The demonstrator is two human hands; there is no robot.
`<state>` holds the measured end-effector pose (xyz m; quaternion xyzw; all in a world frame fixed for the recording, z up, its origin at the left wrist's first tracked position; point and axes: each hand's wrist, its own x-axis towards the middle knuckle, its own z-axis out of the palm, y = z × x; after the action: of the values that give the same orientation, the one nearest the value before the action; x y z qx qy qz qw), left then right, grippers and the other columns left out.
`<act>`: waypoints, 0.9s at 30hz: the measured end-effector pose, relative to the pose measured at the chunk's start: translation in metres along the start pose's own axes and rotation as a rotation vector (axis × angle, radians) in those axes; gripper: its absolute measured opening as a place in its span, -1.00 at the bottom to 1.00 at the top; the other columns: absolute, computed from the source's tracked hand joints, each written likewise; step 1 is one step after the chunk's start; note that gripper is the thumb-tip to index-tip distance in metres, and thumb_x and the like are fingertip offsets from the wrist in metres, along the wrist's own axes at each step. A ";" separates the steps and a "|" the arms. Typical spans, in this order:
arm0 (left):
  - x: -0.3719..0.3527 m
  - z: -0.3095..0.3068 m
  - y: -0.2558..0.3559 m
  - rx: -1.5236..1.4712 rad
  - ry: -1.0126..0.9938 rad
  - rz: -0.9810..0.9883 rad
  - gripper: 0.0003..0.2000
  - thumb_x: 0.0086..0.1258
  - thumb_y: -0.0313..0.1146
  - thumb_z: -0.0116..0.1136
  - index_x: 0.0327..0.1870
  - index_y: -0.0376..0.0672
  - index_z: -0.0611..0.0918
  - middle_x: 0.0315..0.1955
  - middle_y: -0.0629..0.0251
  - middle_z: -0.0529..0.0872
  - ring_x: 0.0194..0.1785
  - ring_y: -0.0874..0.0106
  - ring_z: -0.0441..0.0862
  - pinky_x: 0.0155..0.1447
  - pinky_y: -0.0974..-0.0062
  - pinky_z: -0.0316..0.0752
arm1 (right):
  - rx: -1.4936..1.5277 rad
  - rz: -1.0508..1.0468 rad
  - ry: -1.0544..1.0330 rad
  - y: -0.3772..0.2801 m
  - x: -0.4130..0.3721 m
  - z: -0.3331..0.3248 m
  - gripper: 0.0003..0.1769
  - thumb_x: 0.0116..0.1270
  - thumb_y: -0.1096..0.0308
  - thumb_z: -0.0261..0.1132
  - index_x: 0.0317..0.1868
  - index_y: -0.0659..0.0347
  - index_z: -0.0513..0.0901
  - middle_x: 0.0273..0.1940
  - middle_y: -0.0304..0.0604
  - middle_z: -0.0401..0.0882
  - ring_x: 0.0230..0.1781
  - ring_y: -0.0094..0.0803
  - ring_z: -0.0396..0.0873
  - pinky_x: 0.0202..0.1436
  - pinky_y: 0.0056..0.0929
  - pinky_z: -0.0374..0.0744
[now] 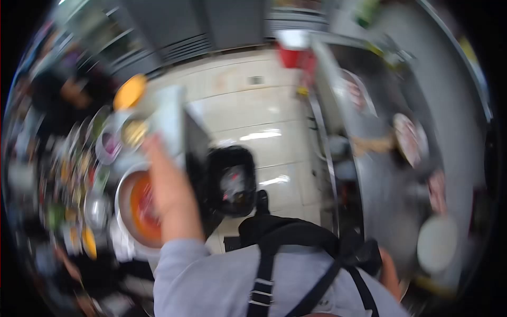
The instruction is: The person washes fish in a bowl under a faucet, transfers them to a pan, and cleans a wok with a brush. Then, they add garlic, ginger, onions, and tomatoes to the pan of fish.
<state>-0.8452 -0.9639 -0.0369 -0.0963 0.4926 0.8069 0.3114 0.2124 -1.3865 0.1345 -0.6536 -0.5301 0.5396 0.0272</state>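
Floor (248, 105) of pale tile takes the middle, 12 down to 6 o'clock. Steel counter (380, 174) runs 1 to 4 o'clock; cluttered counter (58, 174) of bowls and tubs runs 8 to 10. Whole frame is motion-blurred, fine detail is out.

Grey sweatshirt (211, 285) and black apron straps (264, 274) at 6. Black bin (232, 179) sits on the floor dead centre, something pale inside. Big bowl (142, 208) of orange-red sauce at 8, just beside the forearm. White plate (435, 243) at 4 on the steel counter; second plate (409, 138) with food at 3.

Pale boxy container (171, 119) at 10, above the big bowl. Left hand (156, 156) is up at that container, touching or right against its lower edge. Fingers are smeared, so can't tell if they're spread or clamped on it. Right hand (389, 272) is low at 5, half hidden behind the apron, near the white plate but apart from it; state unreadable. Yellow lid (130, 91) at 10–11, just past the container.

Progress, my read: reach is made, contact likely. Whether the container is gripped or off the counter isn't shown. Right hand holds nothing I can see.
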 end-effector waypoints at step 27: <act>-0.371 0.078 -0.030 0.737 -0.275 0.213 -0.82 0.33 -0.40 0.11 -0.14 -0.26 0.49 -0.41 0.26 0.56 -0.43 0.44 0.51 -0.41 0.53 0.40 | -0.693 0.054 1.031 -0.089 0.260 -0.282 -0.74 0.35 0.37 0.20 0.03 0.02 0.63 -0.02 -0.06 0.58 0.06 -0.04 0.58 -0.01 -0.01 0.62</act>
<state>-0.5231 -1.0393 0.1512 0.1824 0.7098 0.6093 0.3028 0.3229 -1.0090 0.1299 -0.8141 -0.5764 -0.0481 0.0524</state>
